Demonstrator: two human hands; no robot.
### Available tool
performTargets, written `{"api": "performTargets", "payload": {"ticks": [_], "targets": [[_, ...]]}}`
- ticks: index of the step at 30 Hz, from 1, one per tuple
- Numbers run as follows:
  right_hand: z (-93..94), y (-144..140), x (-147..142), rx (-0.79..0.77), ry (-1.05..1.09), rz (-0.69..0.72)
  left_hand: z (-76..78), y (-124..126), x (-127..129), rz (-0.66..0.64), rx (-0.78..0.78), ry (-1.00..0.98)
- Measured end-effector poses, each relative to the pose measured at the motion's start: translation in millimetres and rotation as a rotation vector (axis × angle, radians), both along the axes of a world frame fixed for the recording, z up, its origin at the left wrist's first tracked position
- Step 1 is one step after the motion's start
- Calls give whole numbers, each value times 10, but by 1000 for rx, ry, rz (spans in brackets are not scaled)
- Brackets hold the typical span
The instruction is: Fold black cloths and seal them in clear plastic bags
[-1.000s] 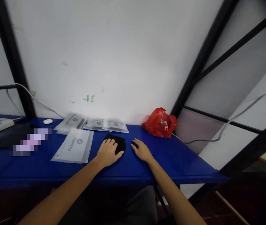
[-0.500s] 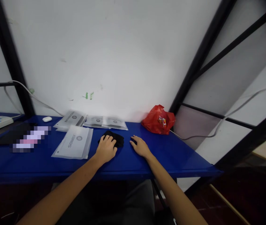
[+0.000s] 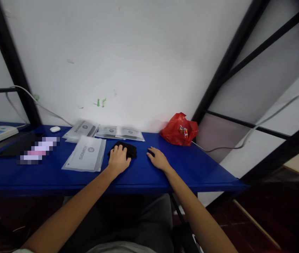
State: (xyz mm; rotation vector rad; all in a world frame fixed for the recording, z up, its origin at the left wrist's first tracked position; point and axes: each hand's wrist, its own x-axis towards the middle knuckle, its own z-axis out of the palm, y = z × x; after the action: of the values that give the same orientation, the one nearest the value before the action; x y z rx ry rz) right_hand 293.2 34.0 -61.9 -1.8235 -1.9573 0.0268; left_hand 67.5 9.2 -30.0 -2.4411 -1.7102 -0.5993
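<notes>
Head view: left hand [image 3: 119,160] palm-down over the left part of a bundled black cloth [image 3: 131,151], fingers apart and slightly bent; can't tell if it grips. Cloth sits on the blue worktop [image 3: 191,170], near front middle. Right hand [image 3: 158,160] rests palm-down right of cloth, apart from it, fingers loosely spread, holding nothing. Printed zip pouch [image 3: 87,154] just left of cloth; more pouches [image 3: 130,133] behind, along the wall. Red plastic bag [image 3: 174,133] back right.
</notes>
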Motion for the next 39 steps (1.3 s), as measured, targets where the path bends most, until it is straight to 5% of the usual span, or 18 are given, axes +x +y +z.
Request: {"api": "performTargets", "payload": {"ticks": [7, 17, 25, 28, 31, 35, 39], "targets": [[19, -12, -28, -3, -5, -1, 21, 14, -18, 45, -22, 37], [49, -28, -42, -23, -5, -2, 48, -73, 16, -48, 7, 100], [40, -16, -22, 10, 30, 25, 230, -100, 4, -118, -101, -234], [118, -83, -84, 138, 108, 15, 337, -27, -109, -85, -93, -388], [217, -245, -268, 279, 166, 120, 393, 21, -205, -75, -99, -536], [256, -463, -541, 162, 68, 444, 415, 23, -343, 8, -100, -652], [240, -485, -537, 51, -13, 439, 438, -21, -607, 232, -31, -589]]}}
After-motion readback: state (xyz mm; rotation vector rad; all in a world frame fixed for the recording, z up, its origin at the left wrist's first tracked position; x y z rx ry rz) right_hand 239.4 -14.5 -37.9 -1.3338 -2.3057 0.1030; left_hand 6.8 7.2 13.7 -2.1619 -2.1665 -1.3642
